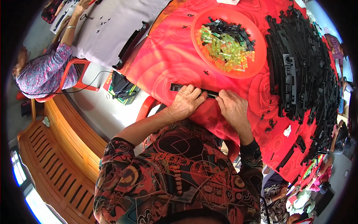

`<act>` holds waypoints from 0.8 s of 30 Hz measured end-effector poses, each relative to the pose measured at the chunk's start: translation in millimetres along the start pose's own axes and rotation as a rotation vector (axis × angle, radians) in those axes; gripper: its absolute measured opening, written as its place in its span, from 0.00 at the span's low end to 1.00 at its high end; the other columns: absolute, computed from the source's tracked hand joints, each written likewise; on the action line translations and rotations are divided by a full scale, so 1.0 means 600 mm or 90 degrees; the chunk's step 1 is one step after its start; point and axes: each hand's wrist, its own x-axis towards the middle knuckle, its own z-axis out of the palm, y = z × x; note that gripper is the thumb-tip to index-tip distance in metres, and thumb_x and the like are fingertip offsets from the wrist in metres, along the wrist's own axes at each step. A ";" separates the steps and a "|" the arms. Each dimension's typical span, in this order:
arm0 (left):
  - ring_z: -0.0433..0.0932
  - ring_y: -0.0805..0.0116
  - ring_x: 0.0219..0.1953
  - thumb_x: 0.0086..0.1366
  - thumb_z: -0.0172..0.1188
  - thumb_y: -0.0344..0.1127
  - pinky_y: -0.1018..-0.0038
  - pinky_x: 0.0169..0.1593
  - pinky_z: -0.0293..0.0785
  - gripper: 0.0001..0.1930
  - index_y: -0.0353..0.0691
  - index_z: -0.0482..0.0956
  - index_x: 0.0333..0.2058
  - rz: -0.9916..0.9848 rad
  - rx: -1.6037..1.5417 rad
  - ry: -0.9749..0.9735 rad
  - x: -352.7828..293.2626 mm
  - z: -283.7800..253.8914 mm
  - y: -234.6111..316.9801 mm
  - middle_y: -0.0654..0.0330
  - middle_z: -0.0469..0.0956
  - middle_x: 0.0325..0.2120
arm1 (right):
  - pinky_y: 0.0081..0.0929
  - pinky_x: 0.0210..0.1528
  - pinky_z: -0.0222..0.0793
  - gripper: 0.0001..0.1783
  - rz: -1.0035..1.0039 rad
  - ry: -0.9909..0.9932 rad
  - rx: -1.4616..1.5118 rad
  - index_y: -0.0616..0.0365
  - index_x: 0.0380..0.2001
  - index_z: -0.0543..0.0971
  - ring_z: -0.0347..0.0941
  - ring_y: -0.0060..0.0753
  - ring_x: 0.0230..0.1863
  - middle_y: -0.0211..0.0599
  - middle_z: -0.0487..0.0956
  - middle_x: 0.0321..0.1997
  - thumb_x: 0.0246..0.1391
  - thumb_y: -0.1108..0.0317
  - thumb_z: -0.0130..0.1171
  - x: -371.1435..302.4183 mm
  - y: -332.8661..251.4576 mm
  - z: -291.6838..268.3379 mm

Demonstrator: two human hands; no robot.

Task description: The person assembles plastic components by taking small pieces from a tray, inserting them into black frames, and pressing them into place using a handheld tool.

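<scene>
A long, narrow black plastic strip (174,87) lies on the red tablecloth right in front of me. My left hand (186,101) is closed over its middle, fingers pressed down on it, with the left end sticking out past the knuckles. At the strip's right end my right hand (233,108) pinches with thumb and fingers; whether a small part is between them is hidden. Beyond my hands stands a red plastic basin (257,65), holding yellow-green see-through pieces (223,46) and small black parts (227,27).
A large heap of black plastic strips (294,67) covers the table's right side. Small black bits (270,126) and a crumpled white scrap (287,130) lie near it. At left, a person (52,71) works at a grey-covered table (115,18). A wooden bench (56,156) stands behind.
</scene>
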 end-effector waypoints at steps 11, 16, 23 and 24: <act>0.66 0.64 0.32 0.46 0.55 0.33 0.69 0.36 0.67 0.19 0.39 0.77 0.40 0.008 -0.012 0.009 0.003 0.002 -0.004 0.60 0.68 0.30 | 0.37 0.23 0.67 0.08 -0.023 -0.010 0.027 0.55 0.27 0.70 0.72 0.39 0.25 0.36 0.70 0.21 0.50 0.64 0.55 0.004 0.001 -0.007; 0.66 0.66 0.33 0.49 0.52 0.36 0.71 0.36 0.64 0.16 0.39 0.76 0.38 0.010 0.001 0.008 0.003 0.003 -0.002 0.62 0.67 0.29 | 0.37 0.23 0.67 0.07 -0.047 -0.038 -0.017 0.56 0.27 0.70 0.72 0.40 0.24 0.37 0.70 0.21 0.50 0.65 0.54 0.018 -0.011 -0.018; 0.66 0.65 0.33 0.47 0.54 0.36 0.69 0.36 0.66 0.20 0.41 0.76 0.41 0.026 0.036 -0.025 0.001 0.002 -0.002 0.62 0.67 0.30 | 0.33 0.22 0.69 0.06 -0.141 -0.080 -0.145 0.56 0.29 0.73 0.72 0.35 0.25 0.35 0.70 0.23 0.44 0.69 0.52 0.026 -0.024 -0.033; 0.66 0.65 0.33 0.47 0.54 0.36 0.69 0.36 0.66 0.20 0.41 0.76 0.41 0.024 0.034 -0.025 0.002 0.003 -0.003 0.62 0.67 0.30 | 0.33 0.22 0.69 0.06 -0.141 -0.083 -0.146 0.56 0.29 0.73 0.72 0.35 0.25 0.35 0.70 0.23 0.44 0.69 0.52 0.029 -0.024 -0.034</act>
